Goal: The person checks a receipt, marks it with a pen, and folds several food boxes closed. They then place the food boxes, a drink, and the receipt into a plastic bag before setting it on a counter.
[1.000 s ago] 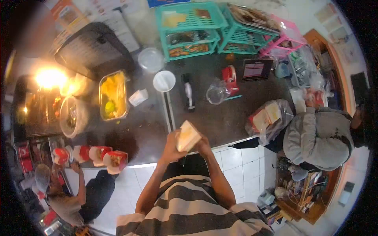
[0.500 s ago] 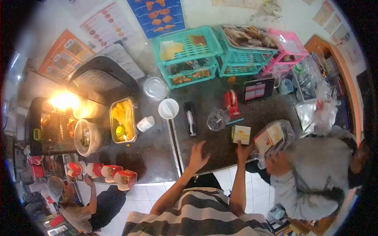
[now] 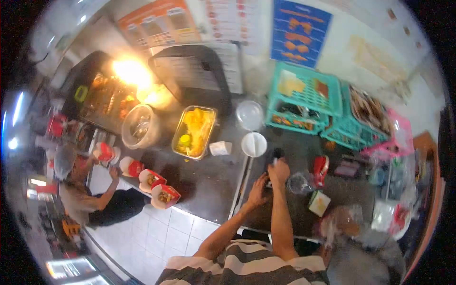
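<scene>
A black stapler point(image 3: 278, 153) lies on the dark counter, mostly covered by my hands. My right hand point(image 3: 279, 171) is wrapped round its upper part, leaving the dark tip showing beyond the fingers. At the lower end, my left hand point(image 3: 257, 194) has its fingers close around the stapler, just below the right hand. Right of my hands sit a clear plastic cup or lid point(image 3: 300, 183) and a red tape dispenser point(image 3: 320, 171). A small notepad point(image 3: 319, 203) with a pale top lies nearer the counter's front edge. Up and left of them stands a white tub point(image 3: 254, 144).
Red food boxes point(image 3: 165, 195) line the front edge at left, where a person point(image 3: 78, 190) works. A tray of yellow food point(image 3: 195, 133) and a clear tub point(image 3: 140, 127) stand behind. Teal baskets point(image 3: 304, 97) are at the back. Another person's grey sleeve point(image 3: 361, 259) is close at right.
My view has swung left. My right hand has left the notepad and taken hold of the stapler; my left hand has moved in from open air to the stapler's lower end.
</scene>
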`<state>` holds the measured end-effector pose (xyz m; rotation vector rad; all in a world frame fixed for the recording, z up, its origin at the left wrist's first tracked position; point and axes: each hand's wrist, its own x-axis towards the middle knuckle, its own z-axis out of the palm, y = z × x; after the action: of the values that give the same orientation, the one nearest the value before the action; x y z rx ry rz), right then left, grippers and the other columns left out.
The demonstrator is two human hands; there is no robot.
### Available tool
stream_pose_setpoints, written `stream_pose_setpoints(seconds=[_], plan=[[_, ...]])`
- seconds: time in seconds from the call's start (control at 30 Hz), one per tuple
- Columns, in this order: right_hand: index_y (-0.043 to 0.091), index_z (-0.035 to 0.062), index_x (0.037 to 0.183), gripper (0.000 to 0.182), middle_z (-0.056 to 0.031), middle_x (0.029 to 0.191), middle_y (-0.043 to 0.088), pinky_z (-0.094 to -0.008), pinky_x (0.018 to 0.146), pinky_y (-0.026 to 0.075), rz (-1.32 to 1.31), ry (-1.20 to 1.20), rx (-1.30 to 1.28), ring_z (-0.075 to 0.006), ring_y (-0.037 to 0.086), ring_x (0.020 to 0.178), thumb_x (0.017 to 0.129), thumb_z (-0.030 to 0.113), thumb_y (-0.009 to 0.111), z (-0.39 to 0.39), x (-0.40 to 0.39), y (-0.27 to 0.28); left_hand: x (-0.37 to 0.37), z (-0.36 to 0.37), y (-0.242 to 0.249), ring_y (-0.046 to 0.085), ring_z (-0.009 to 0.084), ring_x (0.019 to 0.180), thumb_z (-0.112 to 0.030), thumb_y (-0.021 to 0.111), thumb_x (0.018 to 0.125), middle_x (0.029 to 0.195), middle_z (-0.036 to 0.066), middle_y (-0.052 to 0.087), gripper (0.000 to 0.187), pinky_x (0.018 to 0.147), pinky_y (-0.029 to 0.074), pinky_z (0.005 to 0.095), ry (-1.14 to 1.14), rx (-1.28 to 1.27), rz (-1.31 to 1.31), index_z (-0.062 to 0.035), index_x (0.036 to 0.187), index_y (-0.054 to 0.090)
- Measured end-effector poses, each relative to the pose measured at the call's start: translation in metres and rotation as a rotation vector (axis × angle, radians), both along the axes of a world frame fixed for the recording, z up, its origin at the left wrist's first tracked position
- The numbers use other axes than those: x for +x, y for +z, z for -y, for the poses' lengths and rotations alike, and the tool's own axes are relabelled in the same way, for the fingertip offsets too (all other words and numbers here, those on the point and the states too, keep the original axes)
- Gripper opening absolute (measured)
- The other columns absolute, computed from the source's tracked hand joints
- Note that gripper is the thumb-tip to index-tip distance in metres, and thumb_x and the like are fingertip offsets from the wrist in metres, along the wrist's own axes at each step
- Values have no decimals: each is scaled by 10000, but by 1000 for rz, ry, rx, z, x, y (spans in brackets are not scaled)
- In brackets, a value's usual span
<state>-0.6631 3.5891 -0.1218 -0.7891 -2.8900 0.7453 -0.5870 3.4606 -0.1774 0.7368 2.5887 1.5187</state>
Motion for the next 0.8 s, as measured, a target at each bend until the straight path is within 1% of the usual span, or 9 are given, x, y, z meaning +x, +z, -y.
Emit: stream_pose_setpoints(seconds=[0.13, 0.17, 0.23, 0.33, 0.4, 0.5, 0.63, 0.7, 0.8], plan=[[551, 6, 1008, 370, -196, 847, 664, -445, 684, 531, -407, -19, -148, -382, 672, 773, 771, 208, 751, 11, 10, 45, 1, -7, -10, 362, 421, 1349, -198, 762, 716, 1566, 171, 237, 807, 1072, 359, 514, 62, -239, 284, -178, 1426, 379], [567, 7, 1033, 383, -148, 837, 661, -404, 670, 524, -529, -27, -194, -305, 665, 730, 770, 185, 781, 12, 8, 47, 9, -7, -16, 362, 421, 1349, -198, 762, 716, 1566, 171, 237, 807, 1072, 359, 514, 74, -226, 301, -178, 1426, 379], [579, 9, 1041, 402, -120, 851, 667, -378, 668, 522, -552, -57, -389, -255, 655, 730, 764, 196, 801, 18, 14, 75, 6, -2, -31, 384, 426, 1322, -184, 749, 710, 1556, 173, 257, 843, 1071, 361, 501, 84, -41, 161, -188, 1456, 356], [595, 10, 1027, 383, -50, 891, 669, -283, 673, 505, -582, 21, -730, -123, 619, 755, 768, 169, 829, 25, 39, 92, 6, 23, 36, 392, 375, 1333, -210, 705, 794, 1523, 172, 317, 763, 1045, 384, 478, 123, 203, 163, -151, 1471, 358], [588, 19, 1026, 352, -42, 922, 656, -258, 700, 502, -490, 113, -872, -107, 607, 779, 776, 108, 820, 40, 75, 103, 7, 45, 89, 431, 294, 1303, -278, 651, 894, 1425, 142, 428, 618, 1033, 397, 441, 276, 1300, 936, -85, 1427, 404], [610, 38, 984, 300, -19, 937, 633, -259, 723, 507, -395, 217, -1087, -94, 593, 829, 777, 96, 819, 72, 139, 121, 29, 80, 125, 548, 233, 1141, -360, 579, 961, 1243, 96, 546, 539, 970, 452, 398, 112, 1262, 870, -44, 1371, 431], [643, 39, 973, 213, 2, 899, 617, -240, 750, 484, -396, 131, -1188, -74, 570, 859, 808, 45, 778, 126, 208, 95, 67, 100, 152, 519, 109, 722, -342, 491, 985, 805, -15, 493, 303, 612, 442, 275, 360, 937, 897, -52, 1044, 558], [669, 29, 997, 213, 11, 901, 635, -264, 733, 468, -439, 70, -925, -76, 556, 856, 835, 123, 769, 142, 228, 107, 80, 102, 141, 524, 124, 756, -366, 482, 983, 846, -1, 495, 330, 641, 450, 286, 235, 854, 913, -57, 1086, 537], [677, 14, 1021, 282, -5, 880, 641, -285, 713, 445, -550, -180, -1055, -90, 544, 836, 889, 260, 717, 155, 264, 102, 95, 90, 135, 532, 146, 808, -402, 470, 980, 907, 20, 498, 379, 685, 462, 304, 17, 713, 965, -64, 1149, 504]])
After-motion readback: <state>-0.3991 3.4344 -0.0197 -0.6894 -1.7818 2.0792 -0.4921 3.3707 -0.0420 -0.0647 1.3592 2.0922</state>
